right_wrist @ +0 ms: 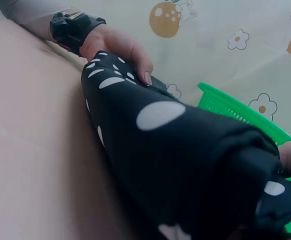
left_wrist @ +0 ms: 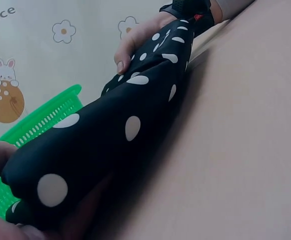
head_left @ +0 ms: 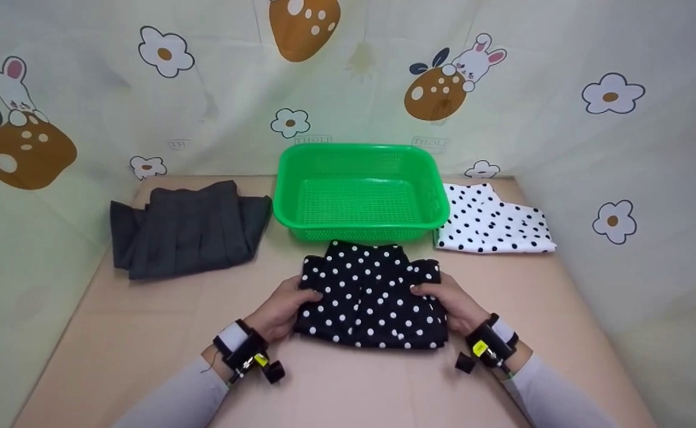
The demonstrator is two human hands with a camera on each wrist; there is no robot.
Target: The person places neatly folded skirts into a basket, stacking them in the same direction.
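Note:
A folded black garment with white polka dots, which looks like a skirt [head_left: 372, 303], is held between both hands in front of the basket. My left hand [head_left: 282, 306] grips its left side, thumb on top and fingers underneath. On the opposite side my right hand [head_left: 452, 300] grips it the same way. In the left wrist view the folded cloth [left_wrist: 100, 135] stands a little off the table, with a shadow below. The right wrist view shows the layered fold [right_wrist: 185, 155] near the right fingers; the fingers under the cloth are mostly hidden.
Just behind the garment stands a green plastic basket [head_left: 363, 233] with nothing in it. A folded dark grey pleated garment [head_left: 193, 229] lies left of it. To its right is a folded white cloth with black dots [head_left: 494, 223]. A printed curtain [head_left: 223, 119] hangs behind the table [head_left: 348, 386].

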